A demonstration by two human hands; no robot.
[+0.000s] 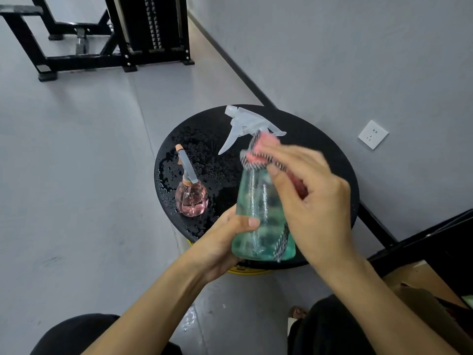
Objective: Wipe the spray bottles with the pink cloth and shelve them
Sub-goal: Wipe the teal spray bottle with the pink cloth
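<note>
A green see-through spray bottle (pixel 252 208) with a clear white trigger head (pixel 245 124) is held above a round black stool top (pixel 210 134). My left hand (pixel 225 239) grips its lower body from the left. My right hand (pixel 307 190) presses the pink cloth (pixel 258 149), which has a black-and-white striped edge, against the bottle's neck and right side. A strip of the cloth hangs down by the bottle's base. A small round pink spray bottle (pixel 191 198) with a grey and orange nozzle stands upright on the stool's left part.
Water drops cover the stool's left half. A yellow rim (pixel 245 271) shows under the stool. A grey wall with a white socket (pixel 373 134) is to the right, black gym equipment (pixel 122 34) stands far behind, and a dark shelf edge and cardboard (pixel 422 278) are at lower right.
</note>
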